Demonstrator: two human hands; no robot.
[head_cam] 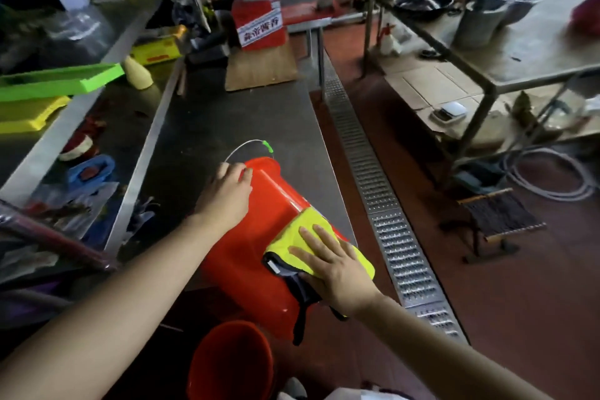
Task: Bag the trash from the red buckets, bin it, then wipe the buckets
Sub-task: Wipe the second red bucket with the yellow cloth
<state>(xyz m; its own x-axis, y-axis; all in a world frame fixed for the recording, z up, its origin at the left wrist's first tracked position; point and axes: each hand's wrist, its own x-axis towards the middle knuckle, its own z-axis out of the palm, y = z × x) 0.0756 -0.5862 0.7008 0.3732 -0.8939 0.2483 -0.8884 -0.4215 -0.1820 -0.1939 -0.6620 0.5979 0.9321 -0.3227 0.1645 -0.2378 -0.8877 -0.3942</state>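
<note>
Dim, soft light; blurred, wide-angle warped edges.

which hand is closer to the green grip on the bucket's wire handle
Left. The left hand holds the rim end of the red bucket, just below the green grip. The right hand presses the yellow cloth at the bucket's other end.

Bright green plastic tray (61, 81) on left shelf, atop yellow plastic tray (29, 115) | red carton with white label (258, 24) on brown cardboard sheet (261, 66), far end of steel surface (207, 114) | perforated metal floor drain grate (383, 195) alongside | grey coiled hose (552, 172) on red floor, right.
</note>
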